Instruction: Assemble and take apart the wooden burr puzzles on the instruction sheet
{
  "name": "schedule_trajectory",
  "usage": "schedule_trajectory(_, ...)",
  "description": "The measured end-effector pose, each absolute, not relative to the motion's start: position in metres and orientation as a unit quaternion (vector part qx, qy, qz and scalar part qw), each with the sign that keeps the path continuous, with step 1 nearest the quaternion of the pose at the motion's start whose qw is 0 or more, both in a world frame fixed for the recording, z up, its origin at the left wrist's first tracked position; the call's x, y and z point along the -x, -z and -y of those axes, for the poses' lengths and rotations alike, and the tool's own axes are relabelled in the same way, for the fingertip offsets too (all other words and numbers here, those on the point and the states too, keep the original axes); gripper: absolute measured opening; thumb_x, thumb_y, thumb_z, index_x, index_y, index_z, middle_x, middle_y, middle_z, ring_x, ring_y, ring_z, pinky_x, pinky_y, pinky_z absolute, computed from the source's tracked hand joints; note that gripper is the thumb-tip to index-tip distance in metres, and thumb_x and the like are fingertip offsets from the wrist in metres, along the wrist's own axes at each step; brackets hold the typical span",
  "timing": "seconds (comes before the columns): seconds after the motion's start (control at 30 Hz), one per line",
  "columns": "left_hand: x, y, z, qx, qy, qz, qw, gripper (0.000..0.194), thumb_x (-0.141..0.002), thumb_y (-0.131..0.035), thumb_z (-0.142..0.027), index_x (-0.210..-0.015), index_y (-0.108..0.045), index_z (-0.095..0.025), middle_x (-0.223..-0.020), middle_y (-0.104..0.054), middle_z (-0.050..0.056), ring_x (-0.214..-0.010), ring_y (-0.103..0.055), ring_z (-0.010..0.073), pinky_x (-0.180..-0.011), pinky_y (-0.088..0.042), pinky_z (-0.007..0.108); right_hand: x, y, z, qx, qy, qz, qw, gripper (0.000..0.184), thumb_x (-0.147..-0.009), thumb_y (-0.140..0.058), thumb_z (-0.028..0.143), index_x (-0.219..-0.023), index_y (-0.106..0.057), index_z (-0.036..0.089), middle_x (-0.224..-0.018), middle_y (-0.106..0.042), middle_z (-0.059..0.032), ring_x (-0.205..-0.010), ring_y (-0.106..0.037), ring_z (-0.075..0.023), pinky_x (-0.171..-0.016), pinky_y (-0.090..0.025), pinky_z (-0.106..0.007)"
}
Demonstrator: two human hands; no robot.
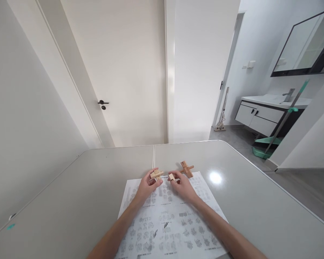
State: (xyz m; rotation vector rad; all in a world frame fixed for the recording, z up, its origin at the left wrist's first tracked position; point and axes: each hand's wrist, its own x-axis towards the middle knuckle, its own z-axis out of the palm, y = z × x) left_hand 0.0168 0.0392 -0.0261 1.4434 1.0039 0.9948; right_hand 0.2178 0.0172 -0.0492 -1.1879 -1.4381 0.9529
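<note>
Fingers of my left hand [148,184] are closed round a few joined pale wooden puzzle pieces [157,174]. Close by on the right, my right hand [182,185] pinches a single pale wooden puzzle piece [171,177], its end facing the joined ones with a small gap between. Just beyond my right hand, a darker brown wooden cross-shaped puzzle assembly [187,169] rests by the top edge of the paper. Under both hands lies a large printed sheet [167,216] with rows of small grey diagrams; my forearms cover parts of it.
The grey table [78,201] has a seam down its far half and a raised rim. Past its far edge stands a white door [129,72]. To the right are a sink cabinet [259,113], a green dustpan [261,152] and a mop [223,111].
</note>
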Motion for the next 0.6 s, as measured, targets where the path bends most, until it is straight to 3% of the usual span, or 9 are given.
schedule_trajectory(0.1,-0.017,0.025,-0.038,-0.607,-0.415,-0.427,0.527,0.068,-0.077,-0.079,-0.046,-0.136,-0.053,-0.024,-0.103,-0.065,0.006,-0.062,-0.048,0.0084,-0.052,-0.038,0.02,-0.224,0.044,-0.02,0.468,-0.516,0.492,0.523,0.025,-0.085,-0.062,0.034,-0.106,-0.066,0.02,-0.097,-0.072,-0.0056,-0.086,-0.063,-0.0204,-0.063,-0.046,-0.026)
schedule_trajectory(0.27,-0.016,0.026,-0.038,-0.615,-0.414,-0.423,0.522,0.065,-0.08,-0.077,-0.045,-0.136,-0.052,-0.024,-0.098,-0.064,0.004,-0.06,-0.044,0.0076,-0.052,-0.039,0.02,-0.225,0.036,-0.018,0.402,-0.671,0.335,0.524,0.03,-0.083,-0.072,0.036,-0.107,-0.064,0.02,-0.096,-0.072,-0.0071,-0.075,-0.063,-0.0172,-0.048,-0.042,-0.021)
schedule_trajectory(0.4,-0.016,0.029,-0.039,-0.622,-0.412,-0.42,0.516,0.066,-0.078,-0.078,-0.044,-0.136,-0.053,-0.024,-0.099,-0.065,0.004,-0.063,-0.05,0.0087,-0.056,-0.042,0.021,-0.221,0.034,-0.017,0.332,-0.707,0.327,0.532,0.034,-0.089,-0.067,0.049,-0.104,-0.067,0.019,-0.094,-0.071,-0.0081,-0.082,-0.066,-0.0197,-0.069,-0.055,-0.03)
schedule_trajectory(0.5,-0.018,0.03,-0.039,-0.634,-0.407,-0.408,0.515,0.07,-0.075,-0.08,-0.044,-0.135,-0.053,-0.022,-0.091,-0.065,0.003,-0.067,-0.056,0.0112,-0.06,-0.045,0.022,-0.22,0.033,-0.016,0.337,-0.651,0.421,0.534,0.04,-0.088,-0.066,0.055,-0.105,-0.071,0.019,-0.095,-0.071,-0.0071,-0.087,-0.065,-0.0208,-0.083,-0.053,-0.032)
schedule_trajectory(0.6,-0.02,0.03,-0.037,-0.645,-0.399,-0.404,0.512,0.072,-0.075,-0.08,-0.045,-0.136,-0.051,-0.02,-0.076,-0.06,-0.002,-0.059,-0.052,0.0101,-0.055,-0.042,0.022,-0.221,0.035,-0.016,0.386,-0.553,0.518,0.527,0.041,-0.086,-0.067,0.055,-0.109,-0.073,0.021,-0.104,-0.07,-0.0073,-0.095,-0.062,-0.022,-0.087,-0.048,-0.032)
